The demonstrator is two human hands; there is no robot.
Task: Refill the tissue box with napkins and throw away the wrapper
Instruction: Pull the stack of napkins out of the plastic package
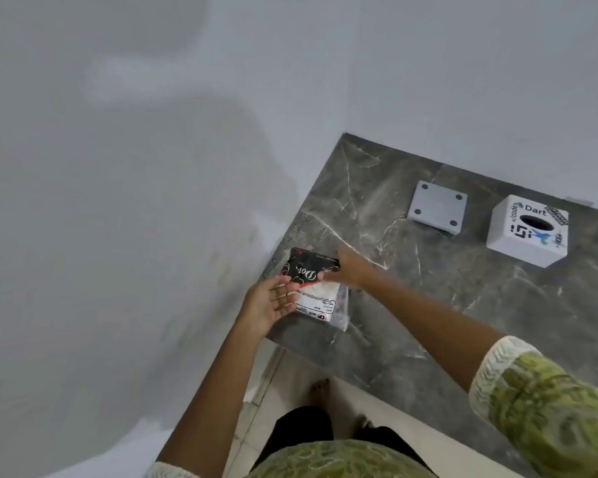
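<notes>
One napkin pack (316, 286) between two hands (268, 301)

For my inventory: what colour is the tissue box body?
White, with stickers on top; the tissue box shows in the head view.

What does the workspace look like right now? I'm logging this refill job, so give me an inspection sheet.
Surface: dark marble counter, bare apart from the job's things.
Job's things: napkin pack still wrapped, at the counter's near-left corner; tissue box upright, oval slot on top, far right; flat grey panel, probably the box's base, lying beside it, apart.
Clutter: nothing seen.
Hands: left hand open against the pack's left edge; right hand on its right side, grip unclear.
Cables: nothing seen.
Surroundings: plain grey wall, pale floor.
</notes>
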